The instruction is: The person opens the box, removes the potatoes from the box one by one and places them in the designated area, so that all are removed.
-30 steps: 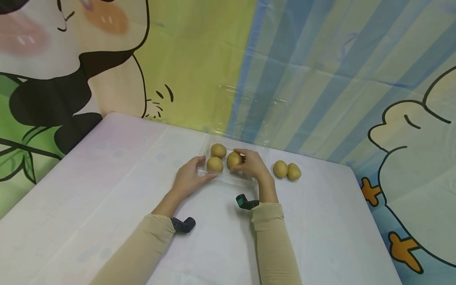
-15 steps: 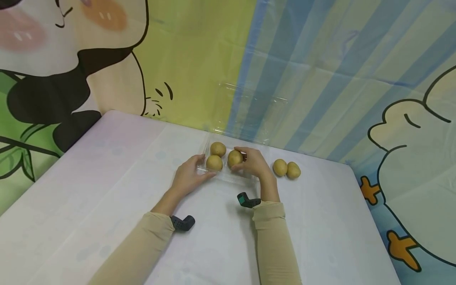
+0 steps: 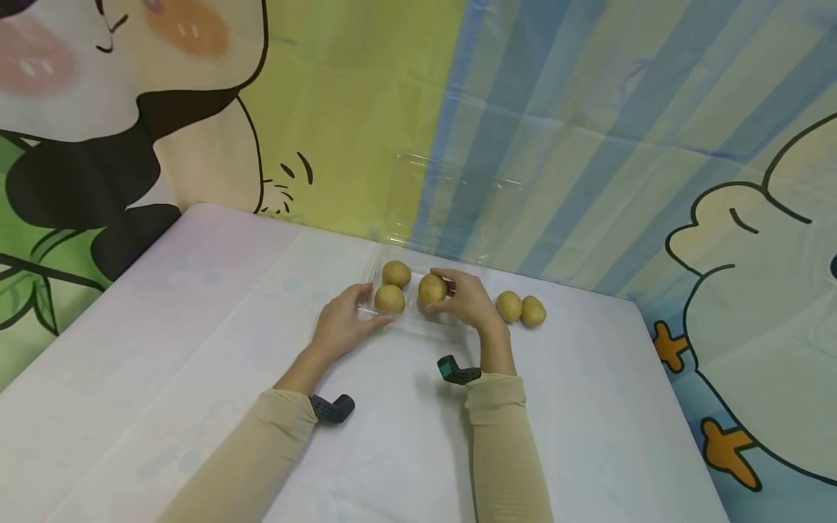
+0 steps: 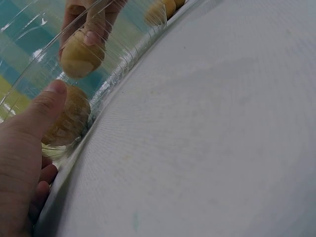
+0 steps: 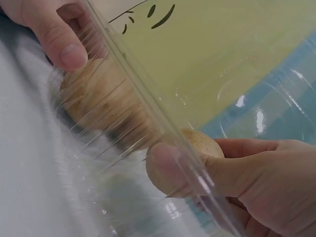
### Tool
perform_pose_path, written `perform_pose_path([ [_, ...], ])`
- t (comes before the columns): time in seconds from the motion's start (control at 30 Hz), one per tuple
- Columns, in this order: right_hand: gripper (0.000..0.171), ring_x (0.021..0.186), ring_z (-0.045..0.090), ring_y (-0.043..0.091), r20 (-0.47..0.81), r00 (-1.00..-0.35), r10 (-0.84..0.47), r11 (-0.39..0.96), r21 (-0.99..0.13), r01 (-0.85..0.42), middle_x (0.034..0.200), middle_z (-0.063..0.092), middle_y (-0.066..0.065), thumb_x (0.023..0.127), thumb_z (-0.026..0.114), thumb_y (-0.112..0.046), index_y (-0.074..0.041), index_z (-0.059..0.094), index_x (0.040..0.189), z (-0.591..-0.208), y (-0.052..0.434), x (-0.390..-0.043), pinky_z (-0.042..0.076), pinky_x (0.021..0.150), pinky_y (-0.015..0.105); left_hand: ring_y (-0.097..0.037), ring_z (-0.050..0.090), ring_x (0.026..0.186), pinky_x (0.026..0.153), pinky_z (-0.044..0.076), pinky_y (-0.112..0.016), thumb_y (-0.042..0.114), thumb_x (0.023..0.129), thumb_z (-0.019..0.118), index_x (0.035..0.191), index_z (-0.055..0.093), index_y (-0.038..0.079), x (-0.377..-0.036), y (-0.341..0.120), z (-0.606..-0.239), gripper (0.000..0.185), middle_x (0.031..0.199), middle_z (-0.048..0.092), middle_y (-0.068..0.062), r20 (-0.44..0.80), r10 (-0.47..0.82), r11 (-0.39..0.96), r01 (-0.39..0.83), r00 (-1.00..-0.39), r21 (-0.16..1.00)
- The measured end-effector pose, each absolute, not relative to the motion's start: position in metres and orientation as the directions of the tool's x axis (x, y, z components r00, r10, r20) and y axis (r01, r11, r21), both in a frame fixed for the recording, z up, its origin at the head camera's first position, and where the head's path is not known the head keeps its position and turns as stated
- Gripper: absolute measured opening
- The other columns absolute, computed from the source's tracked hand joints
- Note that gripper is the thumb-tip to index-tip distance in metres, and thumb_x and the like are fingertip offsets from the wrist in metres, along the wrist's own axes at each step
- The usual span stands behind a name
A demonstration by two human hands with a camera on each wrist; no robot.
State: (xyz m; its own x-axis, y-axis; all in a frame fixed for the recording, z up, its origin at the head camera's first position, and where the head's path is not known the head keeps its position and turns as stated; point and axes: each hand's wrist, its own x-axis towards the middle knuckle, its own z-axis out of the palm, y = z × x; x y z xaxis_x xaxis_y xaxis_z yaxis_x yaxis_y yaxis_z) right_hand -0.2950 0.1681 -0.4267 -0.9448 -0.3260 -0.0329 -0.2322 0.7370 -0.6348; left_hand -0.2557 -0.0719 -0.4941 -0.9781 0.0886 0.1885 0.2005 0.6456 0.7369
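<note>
Before the cartoon backdrop, on the white desk [image 3: 196, 327] at frame centre, pinched the lower-left rim of the clear tray [image 3: 425, 328] with the left grip [image 3: 340, 330], clasped a potato [image 3: 431, 289] inside with the right grip [image 3: 467, 301], and probably risked buckling the flimsy wall and spilling potatoes.

The left hand [image 4: 22, 158] holds the clear tray's [image 4: 123, 59] edge beside a potato [image 4: 66, 121].
</note>
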Motion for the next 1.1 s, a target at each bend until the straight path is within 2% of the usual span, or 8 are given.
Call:
perform_pose_path([
  [0.47,0.069,0.119,0.050,0.018,0.052,-0.942,-0.331,0.691,-0.667,-0.279,0.134,0.048,-0.001,0.070,0.077,-0.021,-0.022,0.046,0.132,-0.412,0.178,-0.286,0.045,0.096,0.030,-0.024,0.053,0.114,0.097,0.041,-0.042,0.072,0.063,0.060,0.130,0.045,0.011,-0.260,-0.071,-0.496,0.092,0.123,0.057,-0.005,0.187,0.087,0.643,0.199,-0.978,0.740],
  [0.63,0.069,0.120,0.048,0.016,0.093,-0.941,-0.324,0.653,-0.698,-0.294,0.135,0.047,-0.001,0.070,0.077,-0.017,-0.020,0.046,0.132,-0.410,0.181,-0.283,0.045,0.097,0.029,-0.025,0.051,0.116,0.097,0.041,-0.043,0.069,0.064,0.062,0.130,0.045,0.011,-0.262,-0.069,-0.499,0.090,0.125,0.056,-0.006,0.186,0.089,0.627,0.200,-0.979,0.753],
  [0.87,0.068,0.120,0.047,0.014,0.100,-0.951,-0.292,0.653,-0.706,-0.275,0.135,0.046,-0.003,0.070,0.077,-0.019,-0.022,0.046,0.131,-0.411,0.186,-0.278,0.045,0.096,0.027,-0.024,0.050,0.118,0.099,0.039,-0.041,0.062,0.066,0.066,0.131,0.044,0.014,-0.258,-0.067,-0.503,0.084,0.127,0.055,-0.004,0.157,0.085,0.618,0.175,-0.984,0.766],
  [1.1,0.071,0.124,0.045,0.015,0.148,-0.959,-0.242,0.597,-0.756,-0.268,0.136,0.045,-0.004,0.070,0.077,-0.019,-0.022,0.044,0.133,-0.407,0.191,-0.268,0.045,0.096,0.027,-0.026,0.050,0.117,0.099,0.040,-0.043,0.061,0.067,0.066,0.131,0.044,0.011,-0.255,-0.073,-0.500,0.085,0.126,0.055,-0.007,0.170,0.082,0.630,0.183,-0.982,0.755],
])
